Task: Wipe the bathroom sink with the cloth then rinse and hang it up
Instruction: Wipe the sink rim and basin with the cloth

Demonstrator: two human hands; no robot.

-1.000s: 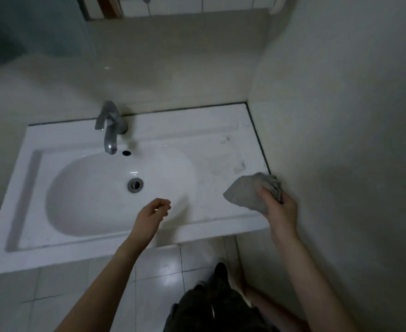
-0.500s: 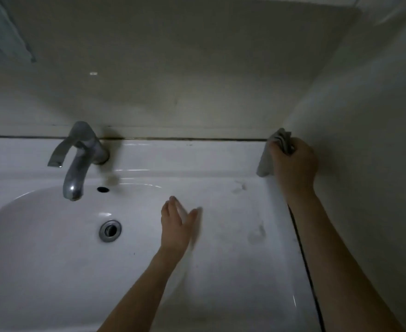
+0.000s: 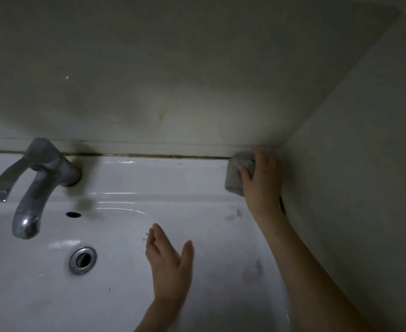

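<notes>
Right hand [image 3: 261, 180] is clamped on the grey cloth [image 3: 236, 174], pressing it into the back right corner of the sink [image 3: 163, 178], where the rear ledge meets the side wall [image 3: 355, 164] and the back wall [image 3: 173, 80]. Half a second ago the cloth hung bunched against the side wall a little forward of this corner; a second ago it was near the front right edge of the ledge, so the hand has carried it backward along the wall. The cloth now shows as a compact wad to the left of the fingers, touching the ledge and the dark seam line at the back. Left hand [image 3: 169, 262] is open, fingers spread and holding nothing, hovering over the right slope of the basin; its place matches the previous frame closely, whereas a second ago it was loosely curled over the front rim. Faucet [image 3: 32, 185] stands at the left rear, spout over the basin, with the overflow hole [image 3: 73, 214] just behind and the drain [image 3: 82, 259] below it. Grey smudges [image 3: 233, 213] remain on the flat right of the basin, a fainter one [image 3: 253, 269] nearer the front. View is closer than a second ago; floor no longer in frame.
</notes>
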